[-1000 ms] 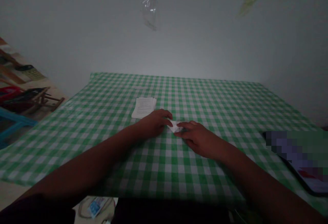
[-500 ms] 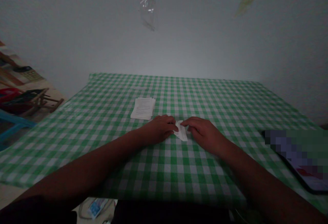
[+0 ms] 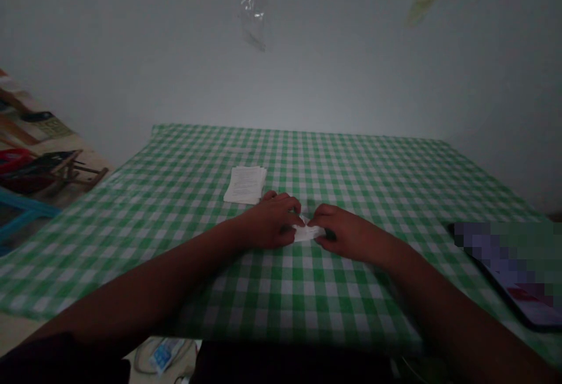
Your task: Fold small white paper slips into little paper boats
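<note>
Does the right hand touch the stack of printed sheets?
No: the right hand holds a folded white paper, away from the stack.

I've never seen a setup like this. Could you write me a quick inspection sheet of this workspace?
Surface: green-and-white checked tablecloth, lying flat.
Things handled: small folded white paper.
Clutter: stack of printed sheets; phone, screen blurred, at right.
Hands: left hand and right hand both touch the paper.
Cables: thin looped cord below the table edge, beside a blue-and-white packet.
Surroundings: white wall; wooden folding stand at left.
</note>
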The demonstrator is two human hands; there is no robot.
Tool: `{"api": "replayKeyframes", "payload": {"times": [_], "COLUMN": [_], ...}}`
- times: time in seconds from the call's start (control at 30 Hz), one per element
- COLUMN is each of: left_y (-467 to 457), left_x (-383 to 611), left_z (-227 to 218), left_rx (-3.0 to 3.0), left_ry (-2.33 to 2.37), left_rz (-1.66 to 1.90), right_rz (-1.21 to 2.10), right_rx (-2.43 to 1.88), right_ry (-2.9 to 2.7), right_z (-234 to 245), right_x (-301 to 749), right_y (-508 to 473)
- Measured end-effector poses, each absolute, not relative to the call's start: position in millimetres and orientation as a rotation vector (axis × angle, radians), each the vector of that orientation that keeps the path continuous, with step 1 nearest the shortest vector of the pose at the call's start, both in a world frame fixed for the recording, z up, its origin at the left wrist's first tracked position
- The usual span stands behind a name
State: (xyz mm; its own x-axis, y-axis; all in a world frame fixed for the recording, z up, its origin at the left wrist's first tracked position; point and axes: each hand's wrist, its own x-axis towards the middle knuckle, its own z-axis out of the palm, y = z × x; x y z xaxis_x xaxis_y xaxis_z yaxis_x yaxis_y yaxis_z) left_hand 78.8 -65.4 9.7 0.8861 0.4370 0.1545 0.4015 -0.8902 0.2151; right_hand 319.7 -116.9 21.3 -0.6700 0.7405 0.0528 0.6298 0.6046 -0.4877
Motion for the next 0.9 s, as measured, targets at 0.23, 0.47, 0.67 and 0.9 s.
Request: {"api": "replayKeyframes", "payload": {"times": [0.23, 0.47, 0.67, 0.9], "left_y": [-61.6, -56.6, -57.5, -59.0], "left_x": [76.4, 75.9, 76.3, 78.5], "left_z": [6.1, 5.3, 7.4, 5.1], "left_rx": [2.821, 2.791, 2.780, 2.886], "left_ry": [0.498, 0.406, 0.414, 0.440], "left_rz": [0.276, 0.341, 0.357, 0.335], "right_rz": [0.626, 0.590, 0.630, 0.641], "right_rx": [-1.215, -1.169, -1.137, -1.139], "right_ry": [-2.581, -2.581, -2.579, -2.553], "right_z": [25.7, 21.4, 24.4, 23.8], "right_x": [313.9, 315.8, 315.2, 315.2], "right_y": [-124.8, -122.4, -120.9, -121.9]}}
